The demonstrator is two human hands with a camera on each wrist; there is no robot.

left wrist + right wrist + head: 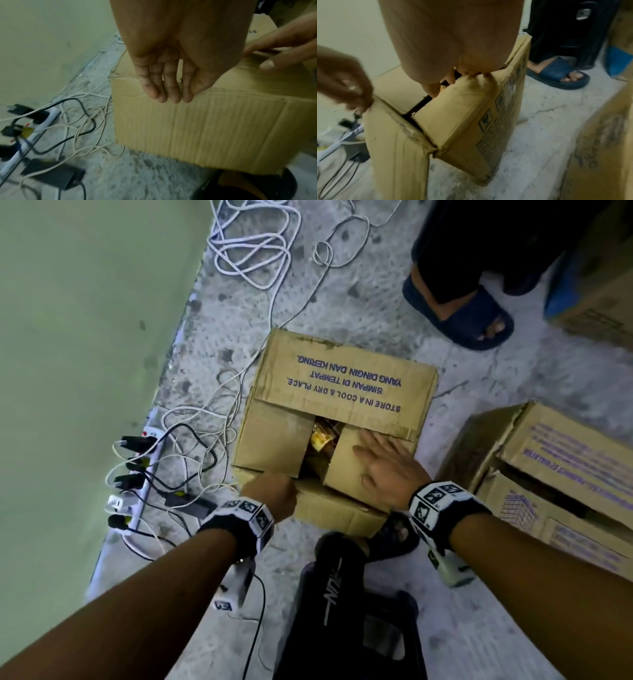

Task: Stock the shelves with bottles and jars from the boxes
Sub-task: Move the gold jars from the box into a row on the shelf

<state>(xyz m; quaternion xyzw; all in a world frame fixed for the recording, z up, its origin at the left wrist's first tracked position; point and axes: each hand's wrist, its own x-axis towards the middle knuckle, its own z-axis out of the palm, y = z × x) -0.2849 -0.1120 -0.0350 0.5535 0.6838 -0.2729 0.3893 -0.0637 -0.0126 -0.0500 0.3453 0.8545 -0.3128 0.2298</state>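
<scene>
Forearms down over the box on the floor: left hand hooks curled fingers over its near-left edge, right hand lies on the right flap, fingertips curling over its inner edge. Jars glint in the gap just left of that hand; I'd say the flap must swing rightward.

Brown box, blue txt.

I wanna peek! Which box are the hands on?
The middle box with parted flaps; the left hand and right hand hold only it.
</scene>
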